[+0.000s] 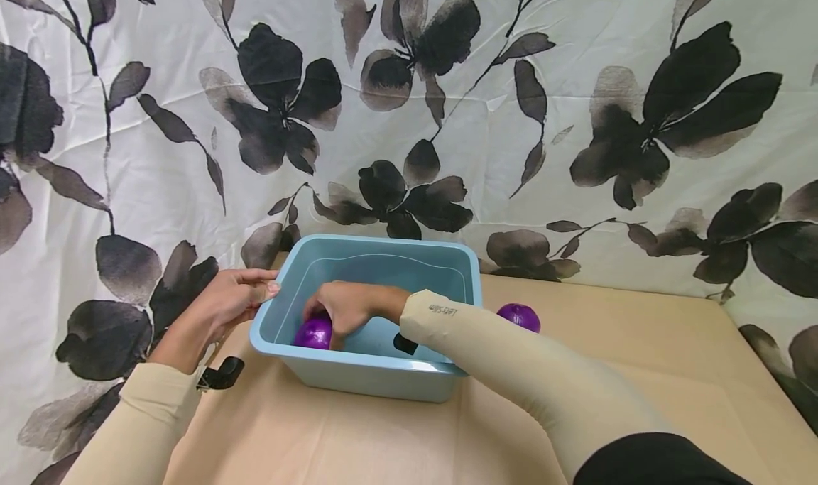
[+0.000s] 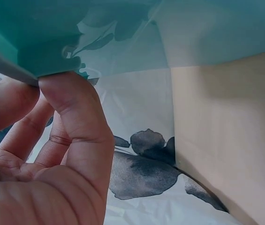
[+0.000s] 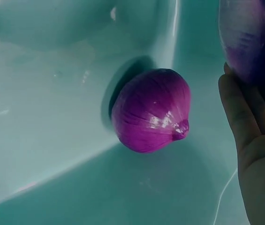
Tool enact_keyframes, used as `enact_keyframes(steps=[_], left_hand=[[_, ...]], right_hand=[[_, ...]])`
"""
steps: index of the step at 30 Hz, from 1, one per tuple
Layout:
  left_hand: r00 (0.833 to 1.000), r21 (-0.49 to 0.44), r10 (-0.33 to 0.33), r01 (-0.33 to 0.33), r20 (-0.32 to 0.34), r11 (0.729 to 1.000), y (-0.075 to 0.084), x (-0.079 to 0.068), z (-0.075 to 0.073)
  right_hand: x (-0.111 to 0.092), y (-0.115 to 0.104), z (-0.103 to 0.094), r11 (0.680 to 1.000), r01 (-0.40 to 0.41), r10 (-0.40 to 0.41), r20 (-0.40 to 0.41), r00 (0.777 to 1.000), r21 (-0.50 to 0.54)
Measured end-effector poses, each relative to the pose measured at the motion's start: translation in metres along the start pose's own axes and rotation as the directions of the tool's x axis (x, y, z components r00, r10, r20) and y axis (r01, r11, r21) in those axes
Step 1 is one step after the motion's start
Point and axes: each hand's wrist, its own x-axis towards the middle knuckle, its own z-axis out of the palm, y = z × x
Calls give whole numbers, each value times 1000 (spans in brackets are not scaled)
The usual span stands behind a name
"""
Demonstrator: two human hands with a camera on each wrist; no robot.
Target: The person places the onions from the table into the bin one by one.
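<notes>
A light blue plastic tub (image 1: 377,356) stands on the table. My left hand (image 1: 233,297) pinches its left rim between thumb and fingertips, seen up close at the rim (image 2: 10,75) in the left wrist view. My right hand (image 1: 345,311) reaches down inside the tub and grips a shiny purple onion (image 1: 313,333) near the front left corner. In the right wrist view, that held onion (image 3: 247,40) shows at the upper right against my fingers (image 3: 240,108). A second purple onion (image 3: 152,111) lies on the tub's floor by the wall.
Another purple onion (image 1: 520,317) sits on the table right of the tub, partly behind my right sleeve (image 1: 498,350). The tan tabletop (image 1: 639,343) extends to the right. Behind it hangs a white cloth with dark flowers (image 1: 511,151).
</notes>
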Motion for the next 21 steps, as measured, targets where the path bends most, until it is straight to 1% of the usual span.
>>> enact_keyframes(steps=[10, 16, 18, 21], left_hand=[[1000, 16, -5, 5, -2, 1000, 1, -2, -2], [1000, 24, -8, 8, 1, 1000, 2, 0, -1], [1000, 25, -4, 4, -1, 1000, 2, 0, -1], [1000, 25, -1, 0, 0, 1000, 1, -1, -2]], right_hand=[[3, -1, 7, 996, -53, 55, 32, 998, -76], [0, 2, 6, 994, -69, 76, 75, 994, -88], [-3, -1, 3, 992, -90, 96, 65, 993, -86], [-12, -8, -8, 989, -137, 139, 20, 990, -63]])
